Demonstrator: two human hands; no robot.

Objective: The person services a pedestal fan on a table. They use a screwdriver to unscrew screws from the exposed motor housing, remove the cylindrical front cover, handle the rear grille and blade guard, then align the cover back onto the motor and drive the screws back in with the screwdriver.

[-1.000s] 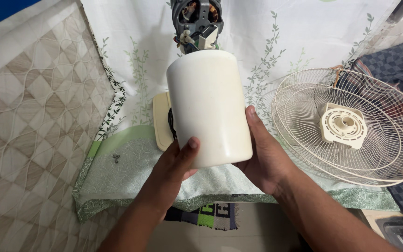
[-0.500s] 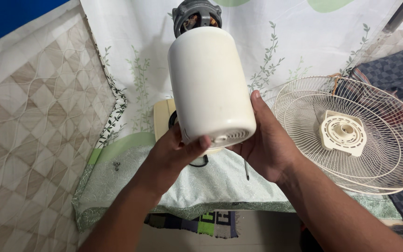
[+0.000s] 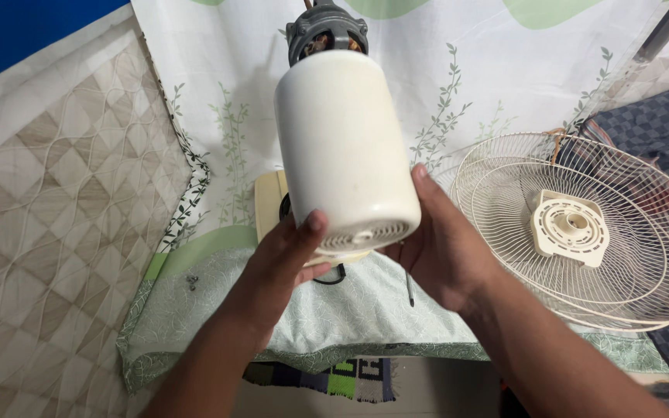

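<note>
Gripping the cream, smooth plastic cylindrical fan motor housing (image 3: 344,147) from both sides, the left hand (image 3: 284,267) and right hand (image 3: 439,248) hold it raised over the leaf-printed cloth (image 3: 218,131); probably motor-heavy, slick-walled; best clasped near the vented end; cream wire fan guard (image 3: 582,232) lies right.

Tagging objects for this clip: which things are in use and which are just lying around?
In hand:
- motor cover, cream, held by left hand and right hand
- motor, sticking out of its far end

Lying about:
- fan grille
- cream base behind the cover
- screws
- leaf-print cloth
</note>
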